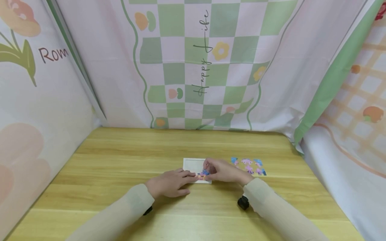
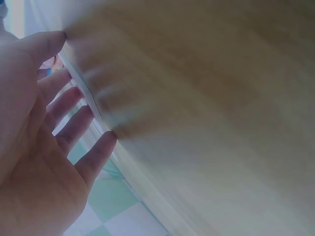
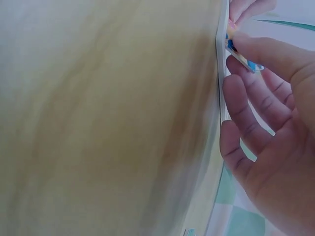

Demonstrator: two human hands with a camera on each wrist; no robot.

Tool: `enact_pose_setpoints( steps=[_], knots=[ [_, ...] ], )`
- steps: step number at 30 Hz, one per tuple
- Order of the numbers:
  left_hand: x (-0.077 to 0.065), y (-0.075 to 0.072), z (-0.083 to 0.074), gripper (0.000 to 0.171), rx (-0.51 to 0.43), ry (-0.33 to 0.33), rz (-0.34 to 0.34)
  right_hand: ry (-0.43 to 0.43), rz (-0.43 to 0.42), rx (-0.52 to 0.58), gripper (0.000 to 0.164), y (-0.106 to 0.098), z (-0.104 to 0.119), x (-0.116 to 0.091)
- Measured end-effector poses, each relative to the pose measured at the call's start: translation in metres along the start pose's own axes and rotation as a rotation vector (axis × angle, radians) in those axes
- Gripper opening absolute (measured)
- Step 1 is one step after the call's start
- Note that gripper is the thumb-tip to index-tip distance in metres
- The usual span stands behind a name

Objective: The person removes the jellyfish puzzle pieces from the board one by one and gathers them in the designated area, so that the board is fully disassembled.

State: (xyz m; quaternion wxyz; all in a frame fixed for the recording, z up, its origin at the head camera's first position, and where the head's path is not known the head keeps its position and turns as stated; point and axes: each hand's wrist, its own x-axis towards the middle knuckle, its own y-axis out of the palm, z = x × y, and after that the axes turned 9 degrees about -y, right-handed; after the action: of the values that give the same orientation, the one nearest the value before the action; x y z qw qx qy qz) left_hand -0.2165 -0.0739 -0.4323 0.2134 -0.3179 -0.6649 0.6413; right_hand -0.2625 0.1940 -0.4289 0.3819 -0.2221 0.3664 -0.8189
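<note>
Printed puzzle piece [image 1: 205,172], tilted at four o'clock over the white tray [image 1: 191,163], looks light and stiff, best held by its edges; the right hand [image 1: 222,170] pinches it thumb-to-finger, the left hand [image 1: 170,183], fingers spread, grips nothing at eight o'clock

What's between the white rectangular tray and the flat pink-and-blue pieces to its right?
The right hand, over the yellowish wood-grain table, in the head view.

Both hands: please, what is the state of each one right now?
Left hand: open, resting at the white tray.
Right hand: closed, pinching a small puzzle piece.
</note>
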Motion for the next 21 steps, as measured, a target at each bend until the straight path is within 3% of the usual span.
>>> enact_pose_setpoints(
  steps=[11, 21],
  knots=[
    [-0.002, 0.000, 0.000, 0.055, 0.002, 0.009, -0.012, 0.013, -0.016, 0.057, 0.024, -0.004, -0.004, -0.003],
    [-0.004, -0.002, -0.001, 0.056, 0.006, 0.020, -0.027, 0.041, -0.025, 0.058, 0.018, -0.021, -0.010, -0.028]
  ],
)
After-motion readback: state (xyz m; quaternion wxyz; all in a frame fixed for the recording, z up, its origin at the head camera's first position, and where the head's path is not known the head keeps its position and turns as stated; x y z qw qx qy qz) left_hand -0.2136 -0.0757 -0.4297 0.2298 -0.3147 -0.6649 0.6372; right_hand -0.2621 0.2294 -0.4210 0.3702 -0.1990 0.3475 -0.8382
